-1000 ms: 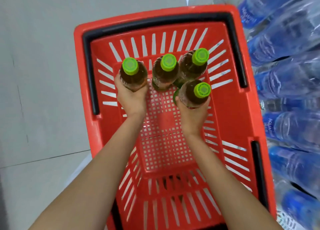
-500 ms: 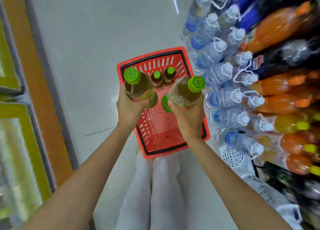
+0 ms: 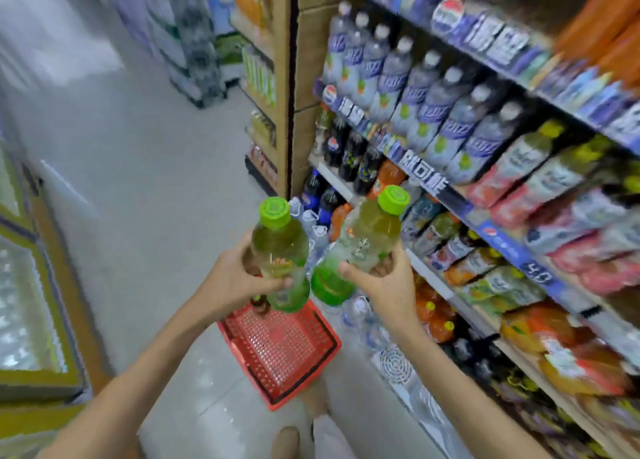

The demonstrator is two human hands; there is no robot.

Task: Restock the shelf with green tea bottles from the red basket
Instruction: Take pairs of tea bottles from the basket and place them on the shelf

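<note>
Standing in shop aisle: red basket (image 3: 277, 354) on grey floor (image 3: 156, 199), drink shelves (image 3: 460, 212) on rt. Left grip (image 3: 239, 278) grasping tea bottle (image 3: 278, 247), right grip (image 3: 391, 285) grasping 2nd tea bottle (image 3: 367, 237).

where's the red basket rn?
Head view, lower centre: red basket on the floor, beneath the left bottle gripped by the left hand and the right bottle gripped by the right hand; drinks shelf to its right.

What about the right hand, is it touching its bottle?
Touching. The head view shows the right hand gripping the green tea bottle round its lower half, thumb across it.
</note>
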